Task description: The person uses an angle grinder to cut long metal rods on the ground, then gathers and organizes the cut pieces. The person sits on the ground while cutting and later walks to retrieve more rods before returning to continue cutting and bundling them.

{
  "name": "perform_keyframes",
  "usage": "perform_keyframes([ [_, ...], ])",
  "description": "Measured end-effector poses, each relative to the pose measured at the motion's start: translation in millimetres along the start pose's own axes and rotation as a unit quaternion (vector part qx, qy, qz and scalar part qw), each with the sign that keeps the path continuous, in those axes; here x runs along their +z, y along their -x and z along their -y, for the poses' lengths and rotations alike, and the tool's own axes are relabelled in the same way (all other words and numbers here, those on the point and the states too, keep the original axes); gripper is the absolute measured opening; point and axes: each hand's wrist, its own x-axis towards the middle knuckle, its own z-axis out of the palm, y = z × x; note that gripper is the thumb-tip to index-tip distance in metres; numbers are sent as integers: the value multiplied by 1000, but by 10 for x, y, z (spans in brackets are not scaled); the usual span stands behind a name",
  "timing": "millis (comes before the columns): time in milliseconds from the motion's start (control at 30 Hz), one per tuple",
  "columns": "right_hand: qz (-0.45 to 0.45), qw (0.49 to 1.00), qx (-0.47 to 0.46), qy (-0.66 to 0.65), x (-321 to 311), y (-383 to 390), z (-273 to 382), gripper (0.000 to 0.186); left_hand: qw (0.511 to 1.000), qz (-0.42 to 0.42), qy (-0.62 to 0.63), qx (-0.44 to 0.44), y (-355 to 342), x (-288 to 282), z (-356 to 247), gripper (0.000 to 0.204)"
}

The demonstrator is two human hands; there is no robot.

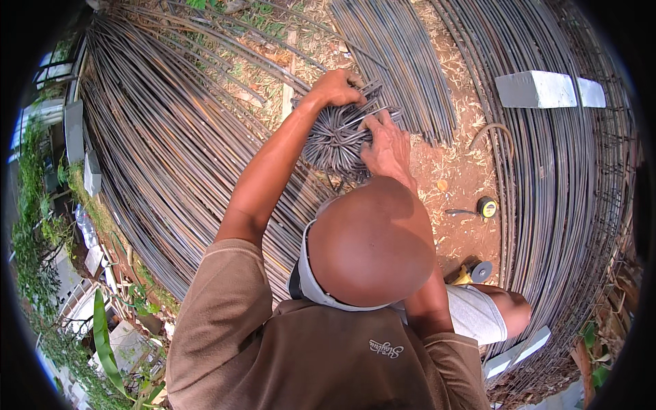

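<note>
A dense cluster of bent steel reinforcing bars [335,140] sits on the ground in front of me, its rounded ends fanning out from the middle. My left hand [339,87] reaches over its far side, with fingers curled around bars at the upper edge. On the right side, my right hand [388,147] has its thumb and fingers closed on a bent bar near the top right of the cluster. The two hands are close together but apart. My head hides part of my right forearm and the ground nearest me.
Long straight steel rods [184,157] spread across the left. Shorter rods [403,61] lie at the far side. More rods [547,178] run down the right, with pale blocks [536,90] among them. A yellow tape measure [486,207] and an angle grinder [471,272] rest on the soil.
</note>
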Motion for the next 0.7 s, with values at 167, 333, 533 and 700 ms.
perform_keyframes([
  [167,77,994,65,-38,-213,121,257,46,996,-75,51,-4,227,228,-31,55],
  [333,-21,994,14,-102,-4,250,10,47,976,-191,94,40,381,405,81,47],
  [533,-56,996,8,-64,37,-170,-387,50,956,-201,209,-36,548,303,-100,36],
  [700,-49,996,3,-68,72,-248,-500,57,809,-247,528,71,759,470,218,23],
])
